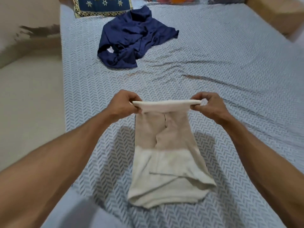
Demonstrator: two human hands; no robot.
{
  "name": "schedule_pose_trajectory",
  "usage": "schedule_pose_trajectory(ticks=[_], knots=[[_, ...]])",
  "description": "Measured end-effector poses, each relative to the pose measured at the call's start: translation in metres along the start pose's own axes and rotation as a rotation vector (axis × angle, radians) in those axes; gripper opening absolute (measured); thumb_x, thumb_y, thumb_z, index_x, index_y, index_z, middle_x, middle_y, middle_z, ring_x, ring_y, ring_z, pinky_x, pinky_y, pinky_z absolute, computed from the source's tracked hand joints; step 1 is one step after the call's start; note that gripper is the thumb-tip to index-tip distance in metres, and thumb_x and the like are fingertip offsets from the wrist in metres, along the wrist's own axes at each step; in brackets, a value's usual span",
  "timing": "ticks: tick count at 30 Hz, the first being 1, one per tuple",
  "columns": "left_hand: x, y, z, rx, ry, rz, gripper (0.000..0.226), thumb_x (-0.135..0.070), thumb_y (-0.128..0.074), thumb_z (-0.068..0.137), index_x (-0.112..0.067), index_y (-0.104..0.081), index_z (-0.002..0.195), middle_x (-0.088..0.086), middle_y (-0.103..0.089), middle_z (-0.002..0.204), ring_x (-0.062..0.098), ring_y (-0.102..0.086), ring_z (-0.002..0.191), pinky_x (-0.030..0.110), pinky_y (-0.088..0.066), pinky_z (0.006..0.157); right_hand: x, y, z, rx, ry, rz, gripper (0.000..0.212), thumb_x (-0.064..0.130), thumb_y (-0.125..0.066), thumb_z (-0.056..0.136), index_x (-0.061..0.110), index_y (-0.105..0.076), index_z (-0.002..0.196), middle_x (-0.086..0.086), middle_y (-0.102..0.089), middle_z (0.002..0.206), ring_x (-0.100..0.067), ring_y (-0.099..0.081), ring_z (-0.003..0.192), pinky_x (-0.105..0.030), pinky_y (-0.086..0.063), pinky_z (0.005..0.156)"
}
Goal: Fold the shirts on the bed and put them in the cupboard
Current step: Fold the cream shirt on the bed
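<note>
Cream shirt (164,155), folded into a narrow strip, hangs over the bed (230,66), lower end bunched on the sheet. Left hand (125,102) and right hand (209,104) each pinch a top corner, fingers curled. Navy shirt (131,43) lies crumpled further up.

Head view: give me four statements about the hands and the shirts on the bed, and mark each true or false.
1. Both hands pinch the cream shirt at its top edge. True: the left hand and the right hand each hold a corner.
2. The navy shirt is neatly folded. False: it lies crumpled.
3. The cream shirt's lower end rests on the bed. True.
4. The navy shirt lies nearer the person than the cream shirt. False: it lies farther up the bed, by the patterned pillow.
</note>
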State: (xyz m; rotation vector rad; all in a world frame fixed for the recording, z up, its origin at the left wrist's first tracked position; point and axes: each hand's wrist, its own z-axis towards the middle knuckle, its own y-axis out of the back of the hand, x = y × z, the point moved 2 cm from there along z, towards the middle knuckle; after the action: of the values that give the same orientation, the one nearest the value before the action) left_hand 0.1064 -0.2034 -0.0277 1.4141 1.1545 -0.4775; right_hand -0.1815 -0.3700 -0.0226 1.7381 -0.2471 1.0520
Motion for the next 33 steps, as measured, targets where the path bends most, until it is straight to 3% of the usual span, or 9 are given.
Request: schedule_pose_trajectory(ticks=[5,9,15,18,20,23,26,29,33], knots=[[0.006,-0.034,-0.085,0.028,-0.124,0.279,0.027,0.0,-0.082,0.064,-0.025,-0.072,0.069,-0.01,-0.071,0.072,0.002,-0.064,0.072,0.022,-0.047,0.066,-0.009,-0.003,-0.091,0.007,0.174,-0.145,0.014,0.037,-0.063,0.062,0.045,-0.063,0.073,0.018,-0.067,0.085,-0.017,-0.063,0.093,-0.047,-0.047,0.091],[0.017,-0.064,-0.143,0.044,-0.308,0.432,0.025,0.007,-0.077,0.061,-0.015,-0.068,0.067,-0.002,-0.067,0.071,0.017,-0.06,0.075,0.033,-0.05,0.068,-0.04,-0.017,-0.158,0.041,0.37,-0.239,0.014,0.03,-0.059,0.063,0.035,-0.065,0.074,0.012,-0.066,0.08,-0.016,-0.061,0.081,-0.042,-0.047,0.084],[0.053,-0.106,-0.184,0.231,-0.485,0.557,0.027,-0.001,-0.078,0.055,-0.02,-0.061,0.063,-0.006,-0.058,0.061,0.013,-0.052,0.058,0.03,-0.044,0.063,-0.088,-0.047,-0.226,0.092,0.361,-0.369,0.024,0.031,-0.057,0.053,0.033,-0.066,0.075,0.015,-0.063,0.084,-0.019,-0.062,0.089,-0.045,-0.04,0.075],[0.071,-0.123,-0.192,0.371,-0.4,0.616,0.015,-0.02,-0.069,0.062,-0.024,-0.06,0.073,-0.006,-0.057,0.069,0.014,-0.05,0.065,0.028,-0.034,0.068,-0.094,-0.06,-0.242,0.185,0.331,-0.415,0.024,0.033,-0.058,0.053,0.034,-0.064,0.077,0.015,-0.062,0.087,-0.021,-0.062,0.092,-0.041,-0.033,0.075],[0.076,-0.122,-0.195,0.414,-0.327,0.616,0.029,-0.027,-0.064,0.055,-0.029,-0.059,0.083,-0.01,-0.053,0.074,0.013,-0.047,0.069,0.028,-0.034,0.07,-0.098,-0.059,-0.242,0.233,0.325,-0.398,0.021,0.044,-0.06,0.062,0.037,-0.063,0.082,0.017,-0.059,0.092,-0.018,-0.059,0.097,-0.04,-0.032,0.077],[0.075,-0.109,-0.184,0.231,-0.274,0.536,0.052,-0.048,-0.062,0.061,-0.02,-0.063,0.105,-0.003,-0.056,0.088,0.02,-0.048,0.083,0.034,-0.037,0.077,-0.09,-0.051,-0.215,0.145,0.154,-0.135,0.034,0.057,-0.069,0.074,0.033,-0.067,0.098,0.015,-0.061,0.098,-0.012,-0.057,0.099,-0.037,-0.041,0.086],[0.07,-0.096,-0.15,-0.038,-0.067,0.417,0.064,-0.055,-0.071,0.08,-0.01,-0.06,0.123,0.005,-0.059,0.108,0.024,-0.052,0.101,0.039,-0.045,0.087,-0.083,-0.048,-0.159,-0.062,-0.161,0.044,0.05,0.052,-0.076,0.081,0.02,-0.064,0.118,0.003,-0.063,0.101,-0.013,-0.059,0.094,-0.031,-0.047,0.085],[0.076,-0.093,-0.108,-0.126,0.223,0.128,0.067,-0.058,-0.073,0.081,-0.01,-0.055,0.124,0.009,-0.061,0.097,0.029,-0.06,0.092,0.04,-0.049,0.079,-0.082,-0.06,-0.112,-0.029,-0.356,0.188,0.048,0.055,-0.079,0.079,0.021,-0.064,0.109,0.004,-0.063,0.09,-0.014,-0.06,0.081,-0.028,-0.048,0.071],[0.085,-0.1,-0.069,-0.135,0.402,-0.044,0.064,-0.059,-0.083,0.07,-0.022,-0.065,0.119,0.002,-0.068,0.117,0.026,-0.062,0.112,0.042,-0.056,0.092,-0.09,-0.074,-0.087,0.058,-0.491,0.322,0.026,0.029,-0.083,0.083,0.013,-0.07,0.099,0.002,-0.071,0.083,-0.012,-0.066,0.073,-0.014,-0.047,0.047]])
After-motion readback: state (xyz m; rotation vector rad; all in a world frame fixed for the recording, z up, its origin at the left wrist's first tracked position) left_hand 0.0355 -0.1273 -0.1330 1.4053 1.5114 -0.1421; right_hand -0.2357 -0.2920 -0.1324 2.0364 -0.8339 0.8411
